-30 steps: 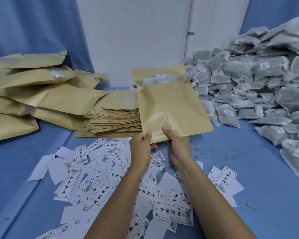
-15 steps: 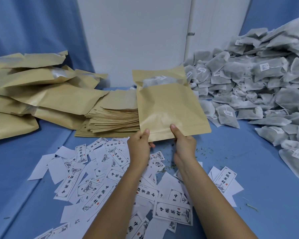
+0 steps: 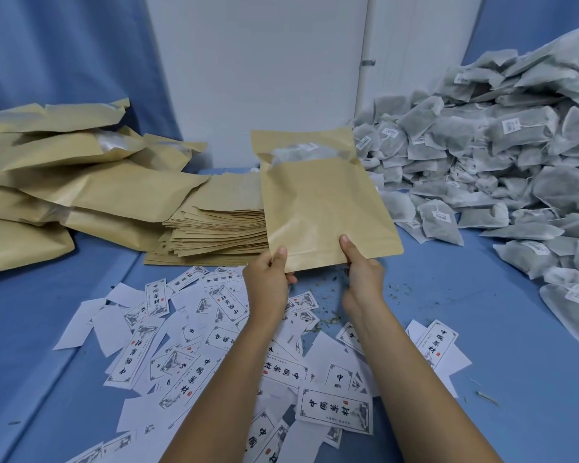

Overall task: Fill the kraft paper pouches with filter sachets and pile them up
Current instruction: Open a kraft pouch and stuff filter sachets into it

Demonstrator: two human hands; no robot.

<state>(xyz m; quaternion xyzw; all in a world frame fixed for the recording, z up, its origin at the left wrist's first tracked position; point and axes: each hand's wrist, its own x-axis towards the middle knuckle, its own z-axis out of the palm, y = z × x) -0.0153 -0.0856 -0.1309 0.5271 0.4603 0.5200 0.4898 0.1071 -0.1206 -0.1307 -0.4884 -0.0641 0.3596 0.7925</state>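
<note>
Blue surface point(image 3: 502, 332), white panel point(image 3: 258, 78) behind, blue curtains either side. Kraft pouch point(image 3: 321, 208) is held upright mid-frame, clear of the surface, just in front of the flat stack of empty pouches point(image 3: 214, 225). Left hand point(image 3: 268, 279): grip clamped on the bottom-left corner, thumb on the front face. Right hand point(image 3: 361, 275): grip clamped on the bottom edge further right, thumb up the front. Pouch mouth is open at the top, filter sachet point(image 3: 295, 153) visible in it and sitting high, probably not settled. Loose sachet heap point(image 3: 502, 145) to the right, filled-pouch pile point(image 3: 81, 182) to the left, printed labels point(image 3: 214, 329) scattered under the arms. Likely step: settle contents, then move it to the left pile. Risks: both grips are at the bottom and the mouth is unsealed, so any tilt on the way left could let the sachet slide out. Thin paper above the hands may fold over. The filled pile looks slumped and uneven; a pouch laid on its slope could slip down onto the empty stack. Crumbs point(image 3: 331, 315) on the surface hint that sachets shed when shaken hard.
</note>
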